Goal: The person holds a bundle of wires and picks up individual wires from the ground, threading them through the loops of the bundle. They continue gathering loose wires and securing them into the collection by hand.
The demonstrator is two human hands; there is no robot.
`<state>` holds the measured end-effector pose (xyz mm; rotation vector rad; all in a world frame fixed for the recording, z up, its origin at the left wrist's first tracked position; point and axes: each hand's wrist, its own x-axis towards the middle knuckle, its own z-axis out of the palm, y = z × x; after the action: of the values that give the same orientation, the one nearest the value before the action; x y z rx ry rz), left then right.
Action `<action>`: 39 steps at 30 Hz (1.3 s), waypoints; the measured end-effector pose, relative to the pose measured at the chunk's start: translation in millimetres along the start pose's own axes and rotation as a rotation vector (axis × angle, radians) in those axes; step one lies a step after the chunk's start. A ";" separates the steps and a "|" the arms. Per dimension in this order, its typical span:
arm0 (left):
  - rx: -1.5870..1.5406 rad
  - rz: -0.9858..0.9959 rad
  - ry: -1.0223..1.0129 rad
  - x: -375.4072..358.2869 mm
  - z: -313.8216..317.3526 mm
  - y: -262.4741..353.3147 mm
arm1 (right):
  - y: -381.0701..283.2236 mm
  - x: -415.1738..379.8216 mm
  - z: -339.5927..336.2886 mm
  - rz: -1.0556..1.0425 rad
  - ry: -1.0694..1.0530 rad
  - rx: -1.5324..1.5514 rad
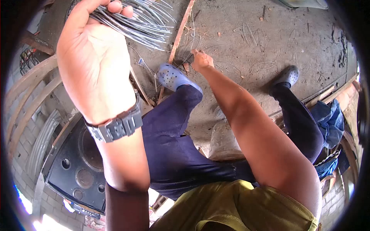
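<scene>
My left hand, with a black watch at the wrist, is raised close to the camera at the upper left. Its fingers are wrapped round a bundle of dark wires, whose loose ends fan out to the right. Low over the floor, at the upper middle, my right hand reaches down with its fingers pressed together at a thin wire. Whether it grips that wire is too small to make out. A wooden strip lies just left of it.
My feet wear clogs on the concrete floor, where loose wire pieces lie scattered. A black speaker box stands at the lower left, below curved wooden pieces. Blue cloth lies at the right.
</scene>
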<state>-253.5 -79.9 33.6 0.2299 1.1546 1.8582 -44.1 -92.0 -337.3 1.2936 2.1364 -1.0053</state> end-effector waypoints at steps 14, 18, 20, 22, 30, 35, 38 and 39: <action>0.048 -0.020 -0.065 -23.5 -5.9 6.2 | 1.1 -12.8 36.3 -0.096 -0.091 -0.083; 0.040 -0.019 -0.075 -24.1 -11.4 8.9 | 14.0 -13.5 37.7 -0.016 0.006 -0.055; 0.014 -0.032 -0.083 -26.6 -12.5 9.2 | 40.4 -9.1 30.7 0.301 0.117 0.071; 0.031 -0.014 -0.099 -28.3 -7.7 8.9 | 63.8 -14.6 11.1 0.360 0.152 0.112; 0.035 -0.042 -0.117 -27.3 5.3 1.9 | 75.1 -7.1 -38.3 0.180 0.271 0.140; 0.030 -0.089 -0.120 -26.2 2.0 4.8 | 76.6 17.1 -53.3 -0.036 0.159 0.001; 0.009 -0.097 -0.117 -27.6 4.0 3.9 | 77.4 26.4 -53.8 -0.104 0.001 -0.171; 0.026 -0.091 -0.117 -27.4 4.6 2.8 | 75.3 25.5 -50.2 -0.116 0.023 -0.240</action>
<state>-236.9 -98.5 46.2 0.2918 1.0917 1.7285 10.8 -16.6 -349.6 1.0821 2.2903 -0.7523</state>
